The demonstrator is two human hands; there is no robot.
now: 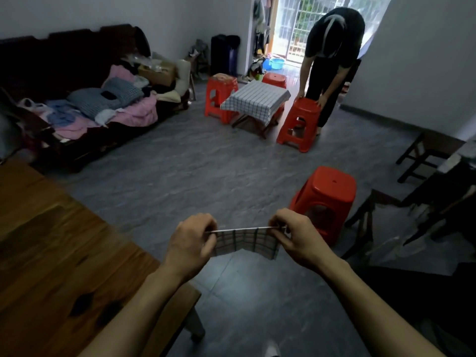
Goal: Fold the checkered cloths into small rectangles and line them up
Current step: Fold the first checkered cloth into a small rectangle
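Overhead, the grey tiled floor (180, 176) fills most of the view. At nine o'clock a dark sofa (64, 73) carries heaped pink and blue clothes. At seven o'clock lies the wooden table (51, 253), its corner under the left forearm. At one o'clock a person in black (332, 47) bends over, both hands on a red stool (300, 124). At twelve o'clock a low table (255, 101) under a checkered covering stands among more red stools. Another red stool (327, 197) sits at four o'clock, just beyond the hands. The left hand (190, 240) and right hand (298, 240) hold the checkered cloth (247, 242) in the air at six o'clock, above the floor. Each hand's fingers are clamped on an upper corner, pulling the top edge taut, the folded cloth hanging below.
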